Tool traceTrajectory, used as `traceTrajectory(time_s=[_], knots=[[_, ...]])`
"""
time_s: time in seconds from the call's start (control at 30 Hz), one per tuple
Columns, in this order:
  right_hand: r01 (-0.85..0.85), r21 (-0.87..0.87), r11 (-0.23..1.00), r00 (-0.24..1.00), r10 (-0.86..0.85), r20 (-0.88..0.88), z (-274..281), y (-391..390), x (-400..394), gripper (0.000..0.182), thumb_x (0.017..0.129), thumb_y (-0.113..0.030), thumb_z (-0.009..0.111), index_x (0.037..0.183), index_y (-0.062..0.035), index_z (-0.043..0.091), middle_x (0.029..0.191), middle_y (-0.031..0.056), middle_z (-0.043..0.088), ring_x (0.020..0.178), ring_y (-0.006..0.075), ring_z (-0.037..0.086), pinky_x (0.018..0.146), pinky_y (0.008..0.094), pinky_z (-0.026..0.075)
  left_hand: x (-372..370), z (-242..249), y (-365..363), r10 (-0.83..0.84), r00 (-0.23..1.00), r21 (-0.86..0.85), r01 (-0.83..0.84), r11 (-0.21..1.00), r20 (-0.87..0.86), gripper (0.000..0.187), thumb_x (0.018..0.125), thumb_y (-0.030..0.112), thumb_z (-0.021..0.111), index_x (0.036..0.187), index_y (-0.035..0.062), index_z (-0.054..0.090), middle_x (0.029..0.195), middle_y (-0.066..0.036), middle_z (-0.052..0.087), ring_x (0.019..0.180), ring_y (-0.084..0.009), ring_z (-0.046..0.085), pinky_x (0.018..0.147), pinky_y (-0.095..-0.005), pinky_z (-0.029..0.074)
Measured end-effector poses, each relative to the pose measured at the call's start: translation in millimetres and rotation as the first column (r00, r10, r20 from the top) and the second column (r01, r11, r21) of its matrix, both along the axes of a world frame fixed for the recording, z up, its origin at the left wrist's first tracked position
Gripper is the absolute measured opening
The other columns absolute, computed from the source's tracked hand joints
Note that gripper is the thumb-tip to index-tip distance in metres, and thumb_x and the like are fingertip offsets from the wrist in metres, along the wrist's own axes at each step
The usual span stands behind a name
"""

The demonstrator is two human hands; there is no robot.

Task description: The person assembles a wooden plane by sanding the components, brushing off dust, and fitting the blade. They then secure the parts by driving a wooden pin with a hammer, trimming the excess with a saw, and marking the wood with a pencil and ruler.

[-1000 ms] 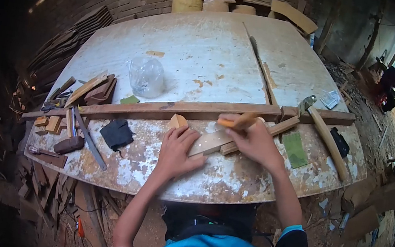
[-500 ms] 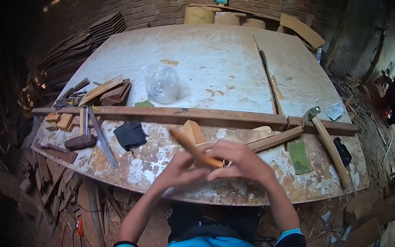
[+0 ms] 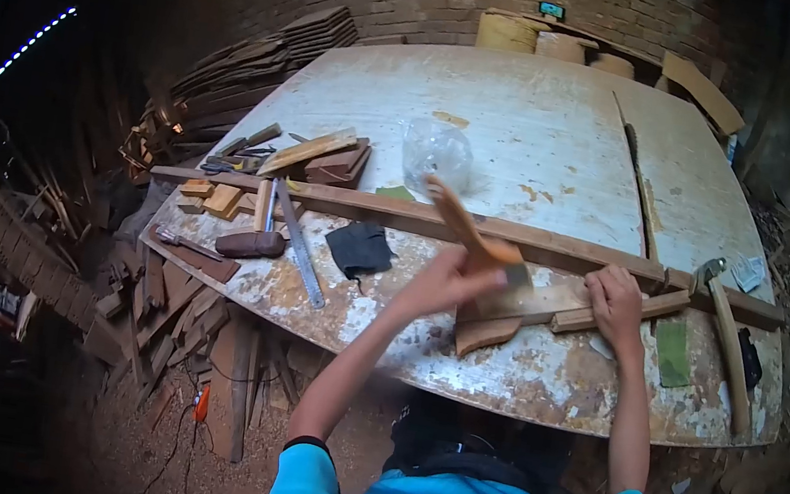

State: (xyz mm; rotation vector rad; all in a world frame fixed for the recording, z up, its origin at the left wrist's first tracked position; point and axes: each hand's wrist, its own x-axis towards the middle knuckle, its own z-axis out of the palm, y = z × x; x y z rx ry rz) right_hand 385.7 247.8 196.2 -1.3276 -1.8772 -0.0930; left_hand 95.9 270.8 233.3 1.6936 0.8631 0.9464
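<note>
My left hand (image 3: 445, 282) is closed on an orange-brown wooden tool (image 3: 460, 218), which slants up to the left; a greyish flat part shows at its lower right end, blurred. Beneath it lies a pale wood block (image 3: 549, 301), with a darker curved piece (image 3: 487, 335) at its left end. My right hand (image 3: 617, 300) has its fingers curled down onto the block's right end, beside a narrow wood strip (image 3: 653, 312) that points right.
A long wooden beam (image 3: 360, 206) crosses the table (image 3: 376, 93). Left are a mallet (image 3: 250, 244), metal ruler (image 3: 299, 249) and wood scraps. A black cloth (image 3: 359, 248) and plastic bag (image 3: 436, 155) lie nearer the middle; a hammer (image 3: 730, 360) is at right.
The view has shifted, so the table appears further right. My hands, together before, are now apart: the left has raised the tool, and the right has moved onto the wood.
</note>
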Motion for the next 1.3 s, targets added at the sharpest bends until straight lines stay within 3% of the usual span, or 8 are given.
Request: traceTrajectory(time_s=[0.13,0.3,0.4,0.6,0.77,0.93,1.1,1.3], knots=[[0.016,-0.038,0.999,1.000,-0.016,-0.002,1,-3,-2,0.018,0.084,-0.018,0.058,0.076,-0.0032,0.061,0.075,0.0089,0.056,0.076,0.0281,0.054,0.068,0.0390,0.040,-4,-19,50,0.142,0.953,0.600,0.048,0.798,-0.266,0.033,0.081,0.010,0.066,0.113,0.0063,0.062,0.114,-0.012,0.063,0.104,-0.0206,0.061,0.088,-0.0322,0.047],[0.048,-0.046,0.998,0.997,-0.050,-0.056,-6,2,2,0.015,0.080,-0.019,0.061,0.073,-0.0055,0.062,0.076,0.0081,0.058,0.078,0.0272,0.056,0.070,0.0380,0.042,-22,8,21,-0.159,0.984,-0.108,0.149,0.983,-0.085,0.029,0.089,0.013,0.059,0.117,0.0084,0.060,0.124,-0.006,0.058,0.109,-0.0200,0.056,0.093,-0.0326,0.044],[0.048,-0.048,0.998,0.997,-0.051,-0.054,-2,0,1,0.014,0.080,-0.018,0.061,0.073,-0.0057,0.062,0.076,0.0073,0.057,0.078,0.0268,0.056,0.070,0.0379,0.042,-17,6,11,0.071,0.980,0.453,0.022,0.891,-0.186,0.029,0.088,0.011,0.058,0.117,0.0092,0.060,0.123,-0.008,0.058,0.109,-0.0216,0.057,0.094,-0.0324,0.044],[0.048,-0.056,0.997,0.997,-0.052,-0.062,-5,-2,2,0.012,0.079,-0.018,0.061,0.074,-0.0070,0.062,0.077,0.0055,0.057,0.080,0.0246,0.057,0.071,0.0372,0.042,-44,0,-48,-0.732,0.674,-0.104,0.725,0.681,-0.098,0.033,0.085,0.020,0.058,0.114,0.0048,0.063,0.120,-0.013,0.060,0.117,-0.0294,0.053,0.103,-0.0383,0.037],[0.064,-0.068,0.996,0.996,-0.068,-0.062,-5,-1,2,0.012,0.079,-0.018,0.061,0.075,-0.0071,0.063,0.078,0.0057,0.057,0.081,0.0251,0.056,0.072,0.0367,0.041,-24,13,-88,-0.038,0.959,0.365,0.144,0.920,-0.281,0.039,0.080,0.004,0.060,0.118,0.0071,0.060,0.124,-0.014,0.056,0.117,-0.0283,0.053,0.102,-0.0378,0.037],[0.046,-0.103,0.994,0.997,-0.052,-0.056,-5,-3,3,0.012,0.080,-0.019,0.061,0.078,-0.0071,0.063,0.080,0.0058,0.057,0.082,0.0249,0.056,0.074,0.0375,0.041,-40,-11,-105,-0.589,0.781,0.014,0.604,0.797,-0.209,0.035,0.079,0.002,0.057,0.114,0.0045,0.061,0.123,-0.012,0.058,0.117,-0.0290,0.053,0.101,-0.0384,0.039],[0.057,-0.077,0.995,0.997,-0.061,-0.050,-2,-4,0,0.012,0.079,-0.017,0.061,0.079,-0.0058,0.062,0.079,0.0070,0.056,0.081,0.0261,0.056,0.072,0.0372,0.041,-3,-11,-120,0.173,0.951,0.508,-0.020,0.861,-0.257,0.036,0.075,0.003,0.062,0.111,0.0007,0.062,0.116,-0.015,0.062,0.111,-0.0305,0.057,0.097,-0.0374,0.043],[0.076,-0.063,0.995,0.997,-0.077,-0.021,-13,0,3,0.010,0.076,-0.021,0.063,0.078,-0.0107,0.063,0.082,0.0048,0.058,0.085,0.0242,0.057,0.075,0.0381,0.042,3,-28,-151,-0.296,0.951,-0.338,0.308,0.889,0.087,0.032,0.087,0.007,0.059,0.119,0.0018,0.056,0.111,-0.007,0.061,0.099,-0.0142,0.057,0.088,-0.0287,0.046]])
